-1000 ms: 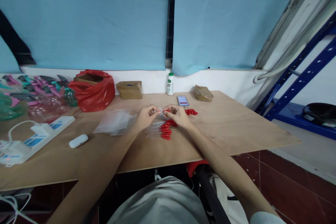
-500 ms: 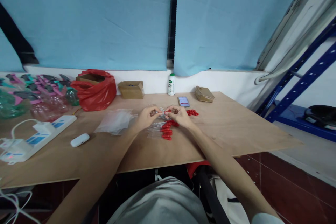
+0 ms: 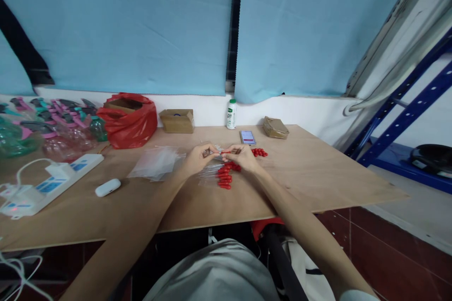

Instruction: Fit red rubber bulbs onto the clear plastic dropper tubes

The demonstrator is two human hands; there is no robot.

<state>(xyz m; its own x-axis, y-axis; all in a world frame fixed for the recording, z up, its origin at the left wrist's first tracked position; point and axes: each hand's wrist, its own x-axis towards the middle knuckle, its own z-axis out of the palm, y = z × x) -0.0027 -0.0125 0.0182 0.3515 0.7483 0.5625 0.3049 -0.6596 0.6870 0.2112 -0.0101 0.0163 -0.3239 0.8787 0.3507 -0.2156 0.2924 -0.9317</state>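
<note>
Both my hands meet over the middle of the wooden table (image 3: 318,174). My left hand (image 3: 197,157) is closed in a pinch on the clear end of a thin tube. My right hand (image 3: 243,157) pinches the red-tipped end of the same small piece (image 3: 222,153), held between the two hands. Just below them lies a row of clear tubes with red bulbs (image 3: 223,178). A small heap of loose red bulbs (image 3: 259,152) sits to the right of my right hand. Clear plastic bags (image 3: 155,163) lie to the left of my left hand.
At the back stand a red bag holding a box (image 3: 129,120), a cardboard box (image 3: 176,120), a white bottle (image 3: 230,114), a phone (image 3: 247,137) and a brown packet (image 3: 275,127). A power strip (image 3: 49,181) and white case (image 3: 108,187) lie left. Blue shelving (image 3: 406,117) stands right.
My hands have stayed together at the same spot, with only small finger movements on the piece. The view has drifted slightly.
</note>
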